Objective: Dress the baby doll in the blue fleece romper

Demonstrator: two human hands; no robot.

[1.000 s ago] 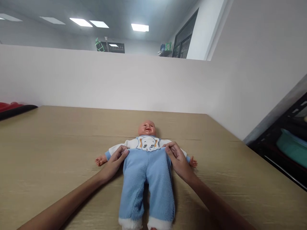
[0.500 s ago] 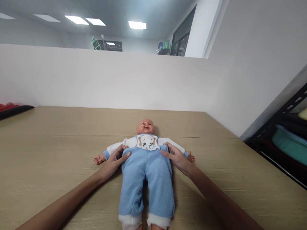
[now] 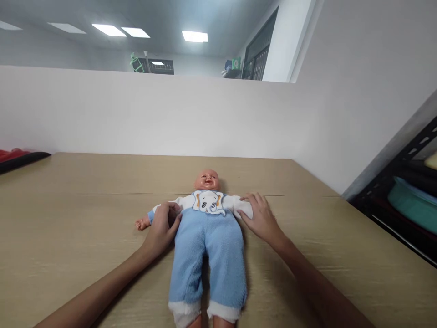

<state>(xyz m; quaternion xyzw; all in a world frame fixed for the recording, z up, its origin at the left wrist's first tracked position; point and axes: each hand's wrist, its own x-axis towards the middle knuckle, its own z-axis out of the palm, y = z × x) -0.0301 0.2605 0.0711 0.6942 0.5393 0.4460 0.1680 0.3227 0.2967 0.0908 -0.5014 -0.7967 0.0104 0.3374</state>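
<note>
A baby doll (image 3: 208, 181) lies on its back, head toward the wall, in blue fleece trousers (image 3: 208, 246) and a white top with an elephant patch (image 3: 209, 202). My left hand (image 3: 165, 228) rests at the doll's side by the waist, fingers bent over the sleeve and thumb apart from them. Across the other white sleeve (image 3: 237, 203) lies my right hand (image 3: 261, 216), its fingers spread and thumb on the near side. That hand hides most of the doll's arm there. One plastic doll hand (image 3: 142, 222) shows beyond my left hand.
The wooden table (image 3: 92, 218) meets a low white partition (image 3: 153, 114) at the back. A black shelf rack (image 3: 378, 191) with a teal bin (image 3: 414, 205) stands at the right. Something red (image 3: 13, 155) sits in a black-edged holder at the far left.
My right hand has left the trouser waist and moved up and outward onto the sleeve. My left hand has shifted slightly, its thumb coming off the trouser front to the doll's side.
</note>
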